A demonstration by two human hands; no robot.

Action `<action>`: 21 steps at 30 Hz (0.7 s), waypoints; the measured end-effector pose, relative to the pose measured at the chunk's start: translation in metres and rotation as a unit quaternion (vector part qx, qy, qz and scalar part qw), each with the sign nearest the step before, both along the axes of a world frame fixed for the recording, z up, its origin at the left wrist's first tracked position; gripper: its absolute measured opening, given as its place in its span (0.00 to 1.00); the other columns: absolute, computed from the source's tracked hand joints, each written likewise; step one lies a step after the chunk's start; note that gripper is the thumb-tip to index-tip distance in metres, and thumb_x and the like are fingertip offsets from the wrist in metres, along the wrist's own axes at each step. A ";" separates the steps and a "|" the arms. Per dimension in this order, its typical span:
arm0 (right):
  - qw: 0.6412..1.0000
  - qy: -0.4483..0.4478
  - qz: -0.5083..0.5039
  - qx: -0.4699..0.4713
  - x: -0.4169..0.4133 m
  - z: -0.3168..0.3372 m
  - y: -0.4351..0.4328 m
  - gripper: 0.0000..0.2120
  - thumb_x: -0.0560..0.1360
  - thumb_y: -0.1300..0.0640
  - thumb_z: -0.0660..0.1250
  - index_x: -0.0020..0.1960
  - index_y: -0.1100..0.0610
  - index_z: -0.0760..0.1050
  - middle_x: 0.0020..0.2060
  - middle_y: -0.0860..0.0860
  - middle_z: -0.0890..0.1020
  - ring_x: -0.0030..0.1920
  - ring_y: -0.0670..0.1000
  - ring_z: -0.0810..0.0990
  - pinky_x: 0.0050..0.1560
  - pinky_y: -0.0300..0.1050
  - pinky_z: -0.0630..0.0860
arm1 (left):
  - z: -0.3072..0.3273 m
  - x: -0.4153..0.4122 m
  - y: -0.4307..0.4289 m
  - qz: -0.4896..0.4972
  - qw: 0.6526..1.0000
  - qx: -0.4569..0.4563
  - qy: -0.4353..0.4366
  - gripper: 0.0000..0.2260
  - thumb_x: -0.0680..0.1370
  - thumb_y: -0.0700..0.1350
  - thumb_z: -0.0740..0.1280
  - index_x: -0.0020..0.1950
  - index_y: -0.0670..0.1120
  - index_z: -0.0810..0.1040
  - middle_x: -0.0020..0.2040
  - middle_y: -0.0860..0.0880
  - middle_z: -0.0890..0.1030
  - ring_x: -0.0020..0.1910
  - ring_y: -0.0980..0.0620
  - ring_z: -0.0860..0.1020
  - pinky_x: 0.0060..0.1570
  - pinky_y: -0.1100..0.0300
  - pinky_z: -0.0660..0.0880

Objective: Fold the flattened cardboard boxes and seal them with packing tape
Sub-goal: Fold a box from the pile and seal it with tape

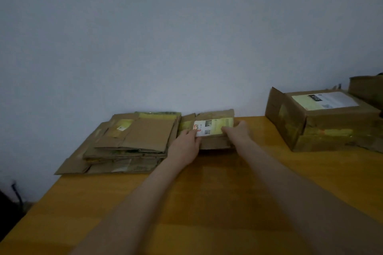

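On table [310, 174], left hand [185, 145] and right hand [238, 132] on labelled box [215, 123].

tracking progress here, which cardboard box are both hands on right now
The small flattened box with the white label, between the flattened stack and the assembled box. The left hand and right hand touch it; the others lie untouched.
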State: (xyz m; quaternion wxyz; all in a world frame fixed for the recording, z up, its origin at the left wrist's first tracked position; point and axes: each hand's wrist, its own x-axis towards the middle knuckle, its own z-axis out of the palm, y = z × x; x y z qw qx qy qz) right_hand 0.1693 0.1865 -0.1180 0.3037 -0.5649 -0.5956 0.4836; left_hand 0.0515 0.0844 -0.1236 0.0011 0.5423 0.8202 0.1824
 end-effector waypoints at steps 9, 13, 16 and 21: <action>0.978 0.197 -0.049 0.043 0.040 0.056 -0.033 0.14 0.76 0.63 0.66 0.61 0.57 0.72 0.53 0.51 0.78 0.51 0.51 0.77 0.47 0.45 0.78 | 0.029 -0.006 -0.023 0.059 0.964 0.145 -0.216 0.22 0.82 0.53 0.58 0.73 0.42 0.65 0.69 0.42 0.71 0.67 0.44 0.70 0.65 0.50 0.68; 0.973 0.229 0.020 0.025 0.094 0.072 -0.067 0.16 0.76 0.63 0.67 0.62 0.54 0.71 0.54 0.52 0.80 0.53 0.55 0.80 0.47 0.48 0.79 | 0.067 0.017 -0.050 0.071 0.907 0.245 -0.336 0.37 0.76 0.59 0.65 0.78 0.46 0.52 0.76 0.45 0.61 0.73 0.44 0.62 0.70 0.45 0.63; 0.978 0.173 0.113 0.040 0.125 0.069 -0.107 0.18 0.75 0.62 0.68 0.63 0.55 0.71 0.56 0.51 0.80 0.55 0.53 0.79 0.51 0.49 0.79 | 0.084 0.042 -0.085 0.017 0.860 0.280 -0.425 0.34 0.73 0.57 0.70 0.74 0.48 0.60 0.69 0.48 0.71 0.67 0.48 0.71 0.64 0.48 0.71; 0.979 0.085 0.141 0.119 0.139 0.053 -0.170 0.31 0.68 0.59 0.76 0.66 0.57 0.64 0.54 0.48 0.76 0.56 0.50 0.76 0.49 0.42 0.76 | 0.068 0.077 -0.147 -0.055 0.873 0.250 -0.415 0.33 0.69 0.50 0.75 0.70 0.49 0.64 0.62 0.49 0.76 0.60 0.49 0.77 0.56 0.53 0.78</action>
